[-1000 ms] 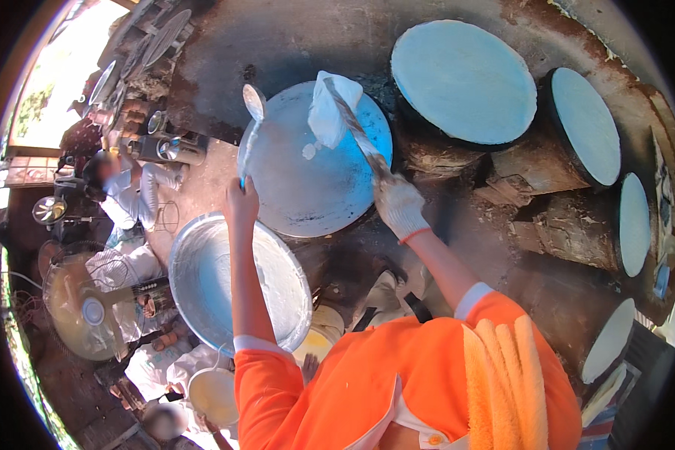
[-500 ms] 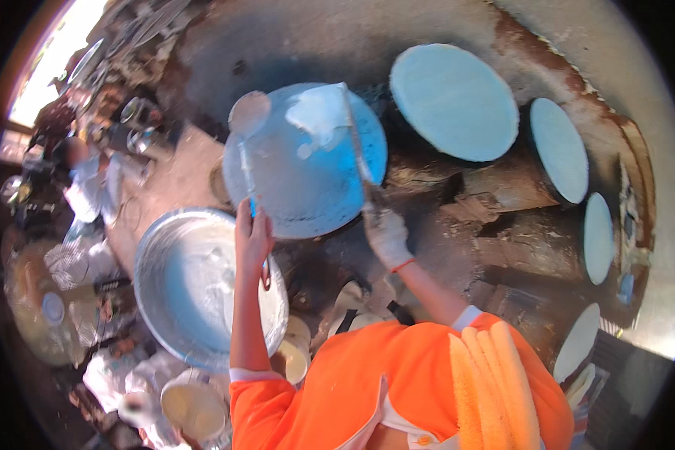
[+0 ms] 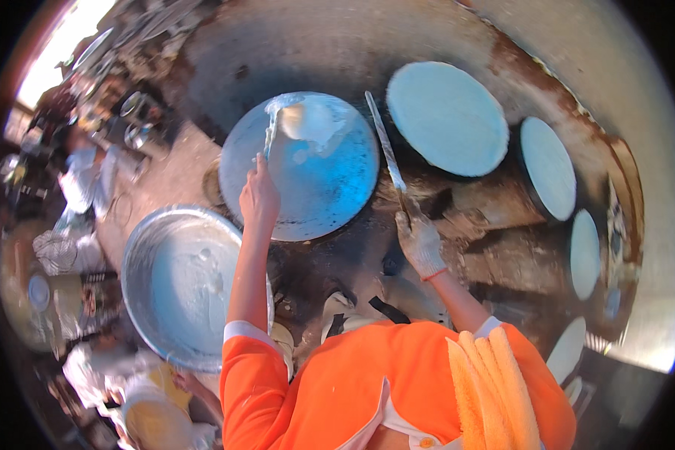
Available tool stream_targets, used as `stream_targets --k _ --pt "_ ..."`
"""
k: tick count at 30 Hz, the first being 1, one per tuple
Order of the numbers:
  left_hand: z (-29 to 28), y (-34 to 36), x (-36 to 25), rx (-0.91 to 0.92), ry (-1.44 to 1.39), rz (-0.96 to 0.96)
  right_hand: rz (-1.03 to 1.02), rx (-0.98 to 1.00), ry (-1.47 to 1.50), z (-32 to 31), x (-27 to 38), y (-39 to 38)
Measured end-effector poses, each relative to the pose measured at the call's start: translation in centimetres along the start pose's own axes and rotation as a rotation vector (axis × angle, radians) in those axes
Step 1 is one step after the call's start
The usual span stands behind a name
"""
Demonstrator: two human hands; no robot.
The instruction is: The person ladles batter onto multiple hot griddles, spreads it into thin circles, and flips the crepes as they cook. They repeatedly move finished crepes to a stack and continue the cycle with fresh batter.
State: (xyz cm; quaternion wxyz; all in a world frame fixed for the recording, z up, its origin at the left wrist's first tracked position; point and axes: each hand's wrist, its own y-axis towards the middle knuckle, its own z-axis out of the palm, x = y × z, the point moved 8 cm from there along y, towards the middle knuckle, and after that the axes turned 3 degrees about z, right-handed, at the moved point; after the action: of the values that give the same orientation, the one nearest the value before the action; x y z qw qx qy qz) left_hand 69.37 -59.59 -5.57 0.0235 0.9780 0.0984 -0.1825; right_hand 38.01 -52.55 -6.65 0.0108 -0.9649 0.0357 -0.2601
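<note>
**Sooty workspace: ladle [image 3: 291, 118] at white batter patch [image 3: 328, 129] on round griddle [image 3: 300, 202]**

Nearest: orange shirt [image 3: 352, 360], orange towel [image 3: 499, 390] over right shoulder. Big metal basin [image 3: 137, 311] left of body, white batter [image 3: 202, 289] inside; left forearm crosses its right rim, hiding part. Left hand [image 3: 260, 195], bare, closed round ladle handle; bowl over griddle's upper part, blurred, contact can't be told. Grey-blue metal shows on the rest, dark specks toward lower rim. Right hand [image 3: 421, 244], gloved, gripping a long flat stick [image 3: 386, 146]; stick runs along the gap just right of griddle, touching the edge or not: can't tell. Pale floor [image 3: 169, 169] left of griddle. Farther right: white-topped plates [image 3: 448, 118] in an arc, outer ones slanted by lens. Lower-left, yellowish container [image 3: 157, 424] near another person's hand [image 3: 190, 382]; contents unclear. Far left clutter [image 3: 135, 112] blurred, cut by rim.
</note>
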Motion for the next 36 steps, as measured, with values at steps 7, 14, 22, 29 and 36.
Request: stream_targets --k 7,14,22,29,36 --pt "-4.5 -6.0 5.1 -0.183 -0.359 -0.146 -0.314 0.15 -0.032 10.6 8.9 6.1" --pt "-5.3 -14.3 1.7 -0.074 -1.539 -0.445 -0.579 0.141 -0.01 9.2 11.3 6.3" --pt "-4.2 -14.6 2.5 -0.058 -1.703 -0.384 -0.366 0.236 -0.094 9.0 7.2 9.8" --pt "-4.1 -16.0 3.3 -0.121 -1.643 -0.467 -0.549 0.368 -0.016 11.1 10.2 8.0" --pt "-5.6 -17.6 0.7 -0.224 -1.566 -0.638 -0.475 0.335 0.003 7.9 5.6 16.6"
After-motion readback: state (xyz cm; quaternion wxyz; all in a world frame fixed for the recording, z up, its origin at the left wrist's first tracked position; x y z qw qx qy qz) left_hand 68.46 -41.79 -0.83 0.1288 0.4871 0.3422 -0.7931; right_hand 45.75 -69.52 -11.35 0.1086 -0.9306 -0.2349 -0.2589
